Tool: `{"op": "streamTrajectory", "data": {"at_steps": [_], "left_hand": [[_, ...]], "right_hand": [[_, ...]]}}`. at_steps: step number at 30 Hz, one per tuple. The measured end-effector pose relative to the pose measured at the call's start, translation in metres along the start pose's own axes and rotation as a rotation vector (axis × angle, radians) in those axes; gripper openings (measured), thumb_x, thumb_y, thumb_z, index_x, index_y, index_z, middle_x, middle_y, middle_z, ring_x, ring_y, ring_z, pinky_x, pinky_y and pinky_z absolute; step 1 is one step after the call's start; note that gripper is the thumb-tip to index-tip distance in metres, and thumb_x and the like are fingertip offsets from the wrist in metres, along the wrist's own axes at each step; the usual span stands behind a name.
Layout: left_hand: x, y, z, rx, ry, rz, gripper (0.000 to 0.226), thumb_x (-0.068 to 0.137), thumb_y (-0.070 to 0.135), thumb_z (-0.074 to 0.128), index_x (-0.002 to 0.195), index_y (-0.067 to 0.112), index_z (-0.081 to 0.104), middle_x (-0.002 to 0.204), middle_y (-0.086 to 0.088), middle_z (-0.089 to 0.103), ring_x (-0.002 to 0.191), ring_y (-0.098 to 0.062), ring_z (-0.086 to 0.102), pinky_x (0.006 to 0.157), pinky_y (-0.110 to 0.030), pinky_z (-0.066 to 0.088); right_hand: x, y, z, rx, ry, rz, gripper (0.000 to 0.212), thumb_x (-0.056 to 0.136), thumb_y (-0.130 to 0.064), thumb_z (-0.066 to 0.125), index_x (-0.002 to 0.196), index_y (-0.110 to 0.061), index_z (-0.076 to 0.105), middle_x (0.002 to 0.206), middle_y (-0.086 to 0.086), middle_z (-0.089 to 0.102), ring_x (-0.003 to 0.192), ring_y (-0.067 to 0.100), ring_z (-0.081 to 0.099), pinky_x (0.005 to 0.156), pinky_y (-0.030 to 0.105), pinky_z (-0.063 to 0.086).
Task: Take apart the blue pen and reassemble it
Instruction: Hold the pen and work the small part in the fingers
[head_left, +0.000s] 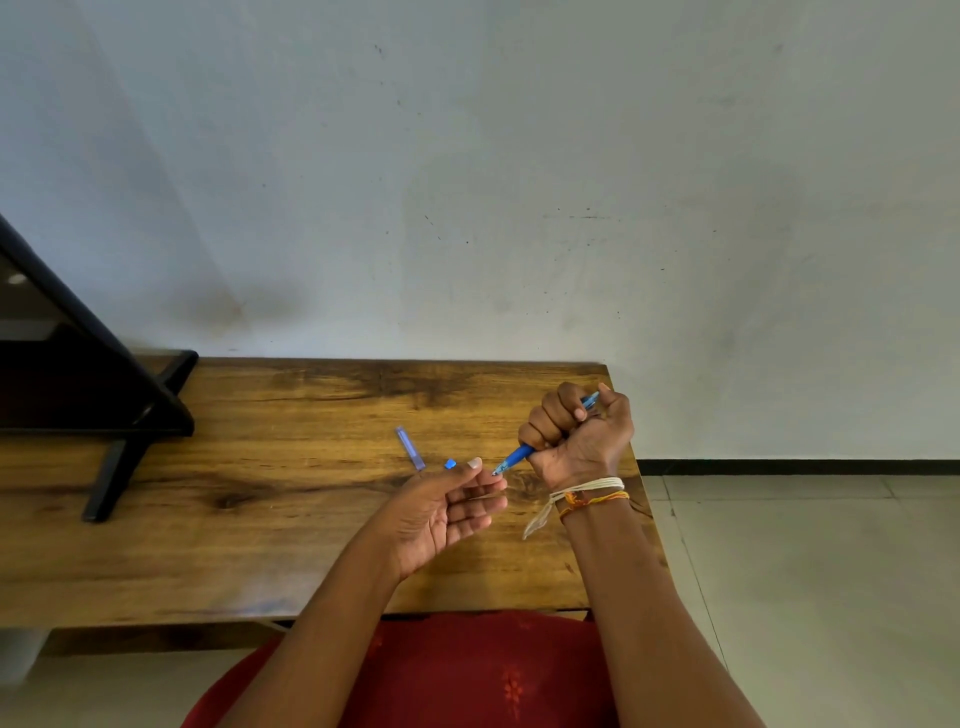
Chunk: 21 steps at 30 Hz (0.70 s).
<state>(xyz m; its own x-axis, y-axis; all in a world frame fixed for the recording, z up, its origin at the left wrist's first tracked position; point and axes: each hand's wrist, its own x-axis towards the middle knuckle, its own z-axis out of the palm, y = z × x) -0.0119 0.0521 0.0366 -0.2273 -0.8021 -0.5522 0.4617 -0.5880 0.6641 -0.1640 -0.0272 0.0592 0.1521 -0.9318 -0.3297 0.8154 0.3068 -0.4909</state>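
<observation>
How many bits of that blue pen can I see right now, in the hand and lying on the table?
Pen body, gripped in the right hand: 1, the blue pen body
Clear cap on the wooden table: 1, the clear cap
Small blue piece beside the cap: 1, the small blue piece
Total: 3
The left hand is open and holds nothing.

A wooden tabletop (291, 415) with dark grain stands against a plain, scuffed pale wall (467, 156). A black-framed stand (130, 415) rests on its left end. Light tiled floor (805, 571) with dark skirting lies to the right.
</observation>
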Motion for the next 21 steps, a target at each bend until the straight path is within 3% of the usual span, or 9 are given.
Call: {"op": "streamTrajectory", "data": {"at_steps": [10, 21], "left_hand": [[-0.0006, -0.0023, 0.0029, 0.027, 0.008, 0.042, 0.018, 0.067, 0.020, 0.075, 0.083, 0.010, 0.078, 0.093, -0.008, 0.077, 0.088, -0.020, 0.074, 0.068, -0.025, 0.059], [0.0004, -0.0017, 0.0030, 0.019, -0.005, 0.047, 0.018, 0.073, 0.021, 0.071, 0.084, 0.009, 0.078, 0.095, -0.011, 0.076, 0.088, -0.021, 0.073, 0.066, -0.026, 0.059]], "right_hand": [[0.0003, 0.0018, -0.0037, 0.043, -0.033, 0.032, 0.042, 0.074, -0.045, 0.039, 0.041, -0.019, 0.035, 0.048, -0.005, 0.011, 0.041, 0.012, 0.008, 0.045, 0.019, 0.012], [0.0002, 0.0008, -0.0058, 0.132, -0.012, 0.053, 0.051, 0.083, -0.044, 0.028, 0.040, -0.018, 0.035, 0.049, -0.006, 0.010, 0.042, 0.011, 0.008, 0.044, 0.018, 0.013]]}}
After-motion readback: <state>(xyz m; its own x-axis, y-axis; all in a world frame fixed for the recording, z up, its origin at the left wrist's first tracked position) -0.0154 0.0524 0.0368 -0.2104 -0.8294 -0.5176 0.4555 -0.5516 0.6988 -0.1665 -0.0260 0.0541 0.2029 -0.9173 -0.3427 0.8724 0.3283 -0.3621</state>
